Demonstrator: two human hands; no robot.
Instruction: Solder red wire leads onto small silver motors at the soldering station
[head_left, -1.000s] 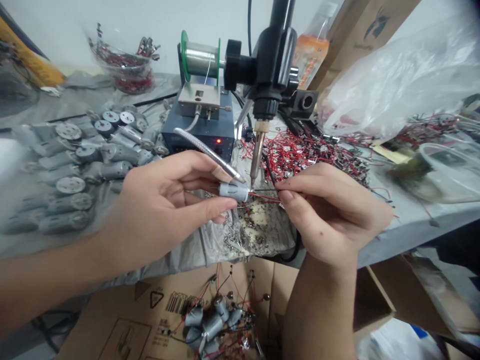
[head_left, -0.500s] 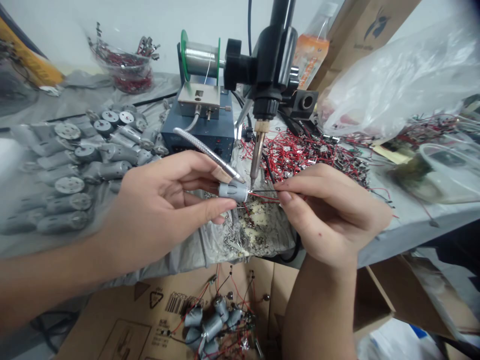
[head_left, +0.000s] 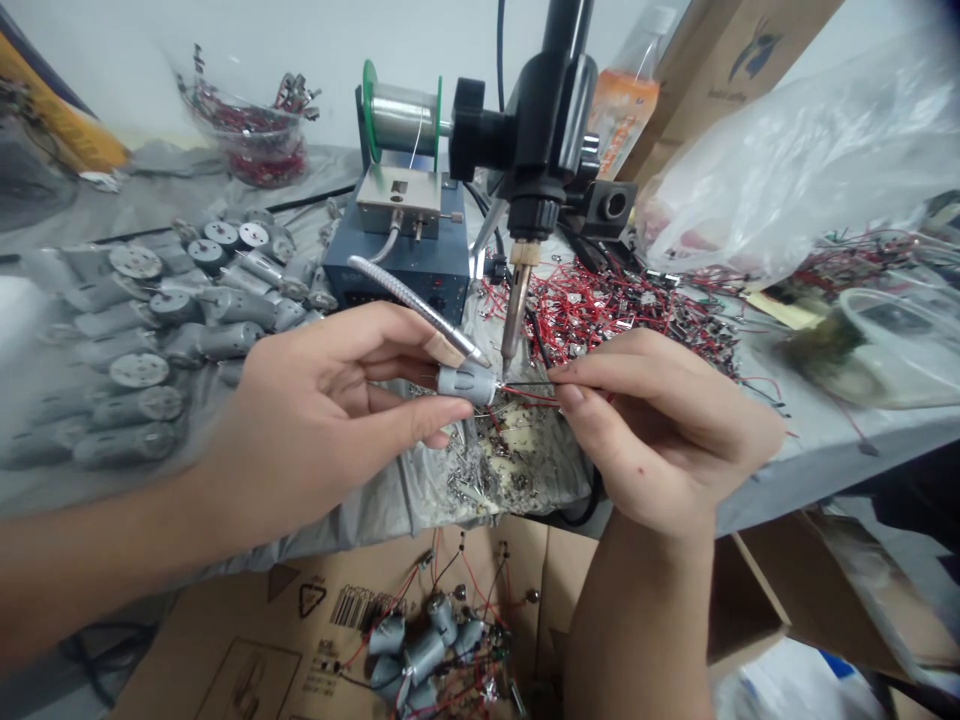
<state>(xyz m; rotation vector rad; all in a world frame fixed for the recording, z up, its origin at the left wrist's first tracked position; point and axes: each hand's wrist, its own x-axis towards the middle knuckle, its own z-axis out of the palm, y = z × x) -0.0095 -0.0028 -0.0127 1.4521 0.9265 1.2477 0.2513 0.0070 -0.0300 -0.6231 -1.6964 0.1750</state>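
Observation:
My left hand (head_left: 337,400) grips a small grey cylindrical motor (head_left: 465,384) between thumb and fingers, its terminal end facing right. My right hand (head_left: 645,420) pinches a black and a red wire (head_left: 525,390) that run to the motor's terminal end. Right above that end is the tip of a soldering iron (head_left: 514,310), pointing down from a black stand (head_left: 544,130). A curved metal solder-feed tube (head_left: 416,305) ends just over the motor, close to the iron tip.
Many grey motors (head_left: 232,305) lie at left. Behind stand a blue feeder box (head_left: 405,260) and a solder spool (head_left: 405,118). Red and black wires (head_left: 585,310) are piled at right. Wired motors (head_left: 426,652) rest on cardboard (head_left: 262,620) below the table's edge. A plastic bag (head_left: 810,170) lies far right.

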